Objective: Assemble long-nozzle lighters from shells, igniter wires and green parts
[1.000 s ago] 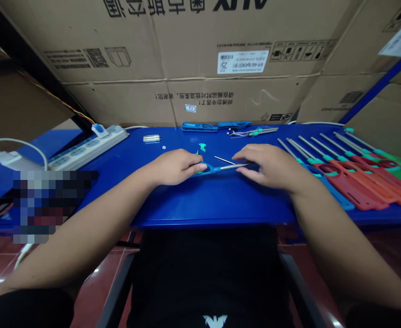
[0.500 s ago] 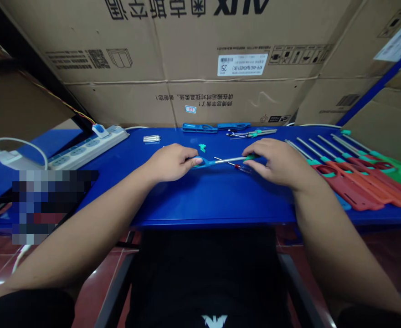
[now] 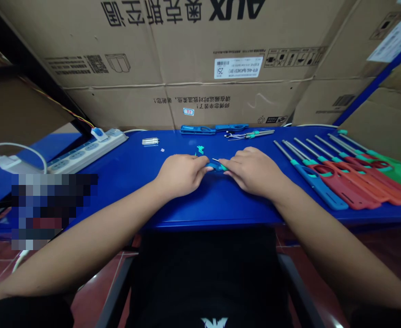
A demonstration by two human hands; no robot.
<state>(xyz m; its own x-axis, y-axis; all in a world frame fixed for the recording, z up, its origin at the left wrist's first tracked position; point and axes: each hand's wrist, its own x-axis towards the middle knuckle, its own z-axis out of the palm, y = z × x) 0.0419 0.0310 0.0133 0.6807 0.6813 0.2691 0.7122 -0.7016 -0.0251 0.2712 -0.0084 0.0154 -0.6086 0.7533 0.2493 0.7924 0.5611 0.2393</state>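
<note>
Over the middle of the blue table, my left hand point(image 3: 185, 176) is closed around the blue handle of a long-necked lighter point(image 3: 216, 166). My right hand point(image 3: 253, 173) pinches the lighter's green collar, close to my left fingertips. The metal tube is hidden by my right hand. A thin metal shaft point(image 3: 216, 159) shows just behind the lighter; the rest of it is covered by my hand. Small green plastic parts point(image 3: 200, 149) lie beyond my left fingers. Farther back are blue casing halves point(image 3: 197, 130) and metal tubes with wires point(image 3: 250, 135).
Several long lighters point(image 3: 311, 175) in blue, red, orange and green lie in a row on the right. A clear cylindrical part point(image 3: 150, 141) rests at the back left. The power strip point(image 3: 87, 150) stands left, and a large cardboard box point(image 3: 173, 54) backs the table.
My right hand has slid left along the tube, from its far end to the collar beside the handle. My left hand keeps its hold. The view has shifted slightly.
</note>
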